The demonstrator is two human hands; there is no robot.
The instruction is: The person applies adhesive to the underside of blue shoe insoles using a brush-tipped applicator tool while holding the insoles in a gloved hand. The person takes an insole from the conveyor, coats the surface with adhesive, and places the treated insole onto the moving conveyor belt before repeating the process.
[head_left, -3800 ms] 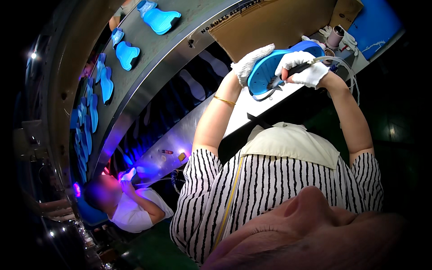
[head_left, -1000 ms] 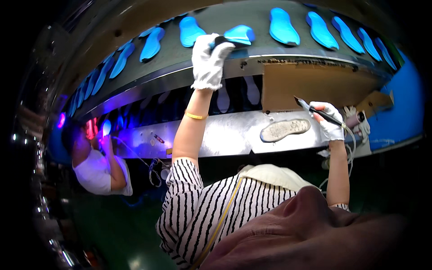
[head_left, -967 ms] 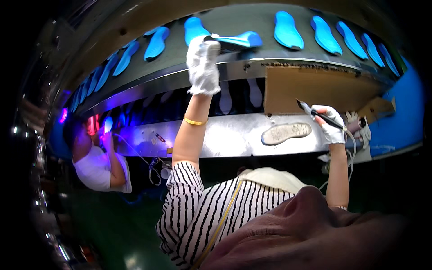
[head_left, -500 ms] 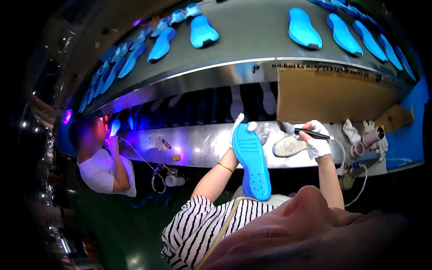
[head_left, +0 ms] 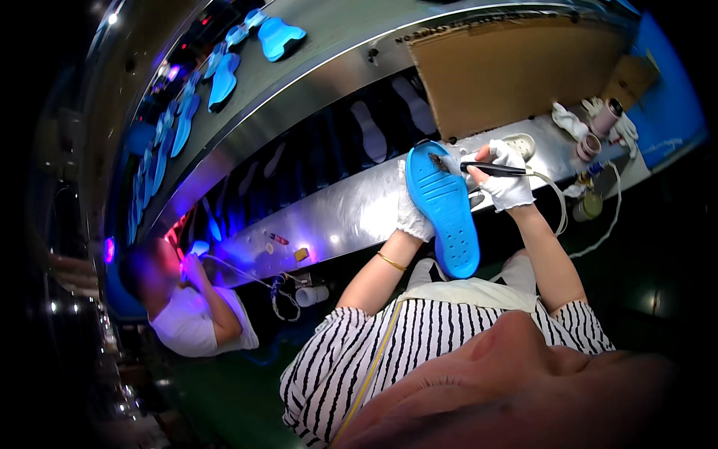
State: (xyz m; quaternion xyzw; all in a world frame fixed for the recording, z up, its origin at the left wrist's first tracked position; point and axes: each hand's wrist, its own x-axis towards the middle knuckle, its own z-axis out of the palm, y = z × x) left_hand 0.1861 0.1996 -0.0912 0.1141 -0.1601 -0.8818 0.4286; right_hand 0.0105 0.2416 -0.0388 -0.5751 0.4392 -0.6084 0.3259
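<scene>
Right of frame centre, we have blue sole (head_left: 443,206) slanting, left grip (head_left: 413,215) clamped on its left edge from behind; right grip (head_left: 508,181) closed round black-handled brush (head_left: 493,170), bristles (head_left: 437,162) at sole's upper end.

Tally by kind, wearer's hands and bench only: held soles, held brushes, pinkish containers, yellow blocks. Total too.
Blue sole in the left hand: 1
Brush in the right hand: 1
Pinkish containers at the bench's right end: 2
Yellow block on the bench: 1
Total: 5
</scene>
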